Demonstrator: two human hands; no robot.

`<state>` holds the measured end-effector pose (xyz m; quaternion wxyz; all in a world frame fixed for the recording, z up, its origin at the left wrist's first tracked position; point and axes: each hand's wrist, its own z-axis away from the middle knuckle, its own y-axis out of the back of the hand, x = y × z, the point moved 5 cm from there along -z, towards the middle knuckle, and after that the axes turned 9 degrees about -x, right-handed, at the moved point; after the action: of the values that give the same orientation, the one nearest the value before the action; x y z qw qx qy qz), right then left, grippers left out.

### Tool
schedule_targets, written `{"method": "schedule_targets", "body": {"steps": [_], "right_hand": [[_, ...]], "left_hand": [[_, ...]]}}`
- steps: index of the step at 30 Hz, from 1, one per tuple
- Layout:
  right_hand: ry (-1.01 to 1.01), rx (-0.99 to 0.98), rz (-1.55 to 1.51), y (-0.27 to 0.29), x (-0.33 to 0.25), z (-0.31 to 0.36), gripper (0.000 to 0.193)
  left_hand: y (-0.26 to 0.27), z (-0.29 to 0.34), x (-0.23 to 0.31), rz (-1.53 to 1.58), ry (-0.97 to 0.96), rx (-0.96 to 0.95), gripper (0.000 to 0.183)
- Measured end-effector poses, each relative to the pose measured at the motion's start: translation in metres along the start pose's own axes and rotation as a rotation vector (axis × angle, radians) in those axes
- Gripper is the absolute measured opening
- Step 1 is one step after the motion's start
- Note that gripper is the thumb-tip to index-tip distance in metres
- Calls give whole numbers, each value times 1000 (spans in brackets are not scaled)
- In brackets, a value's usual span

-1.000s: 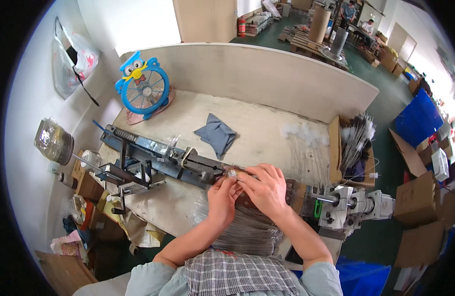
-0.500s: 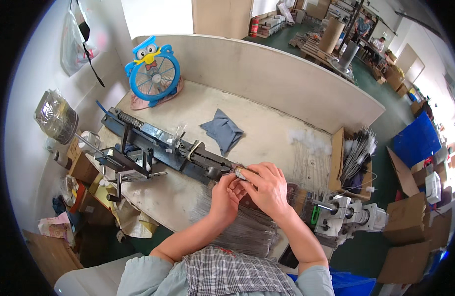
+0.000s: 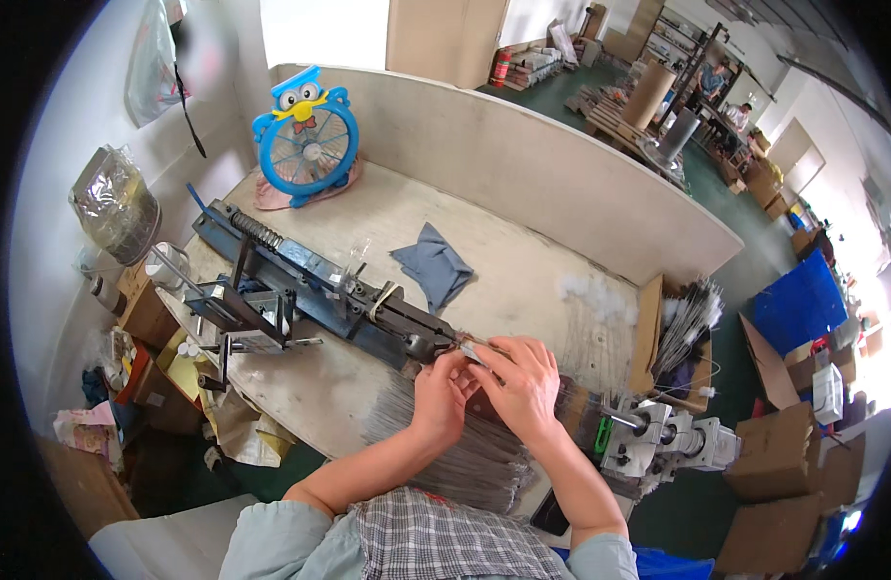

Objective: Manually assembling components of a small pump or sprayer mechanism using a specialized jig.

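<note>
Long metal fixture (image 3: pixel 397 309), dark and spring-fitted, lies slantwise on the pale worktop (image 3: pixel 532 275), its right-hand end just beside the person's hands. A broad bundle of thin grey wires (image 3: pixel 474 469) spreads below the hands, between the forearms. At the worktop's right side stands a cardboard box (image 3: pixel 646 333) with more wires sticking out, and nearer the person a silvery clamp-like machine (image 3: pixel 658 440). A blue duck-shaped fan (image 3: pixel 312 152) stands at the far left; a crumpled grey cloth (image 3: pixel 433 268) lies beyond the fixture. The right hand (image 3: pixel 523 379) has its thumb and forefinger drawn nearly together; the left hand (image 3: pixel 440 398) is close beside it, fingers curled inward. At the fingertips is a small pale piece (image 3: pixel 473 354), too small to tell whether either hand's fingers actually grip it.
</note>
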<state>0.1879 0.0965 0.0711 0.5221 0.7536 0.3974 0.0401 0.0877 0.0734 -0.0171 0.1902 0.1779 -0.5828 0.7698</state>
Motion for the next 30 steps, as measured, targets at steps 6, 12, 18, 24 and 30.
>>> {"method": "schedule_targets", "body": {"steps": [6, 12, 18, 24, 30], "right_hand": [[13, -16, 2, 0, -2, -2, 25], [-3, -3, -9, 1, 4, 3, 27], [27, 43, 24, 4, 5, 6, 27], [53, 21, 31, 4, 8, 6, 26], [49, 20, 19, 13, 4, 3, 25]], "left_hand": [[7, -2, -3, 57, -5, -11, 9], [-6, 4, 2, -10, -30, 2, 8], [-4, 1, 1, -34, -43, -19, 10], [-7, 0, 1, -68, -34, -8, 15], [0, -2, -2, -74, -23, -17, 13]]}}
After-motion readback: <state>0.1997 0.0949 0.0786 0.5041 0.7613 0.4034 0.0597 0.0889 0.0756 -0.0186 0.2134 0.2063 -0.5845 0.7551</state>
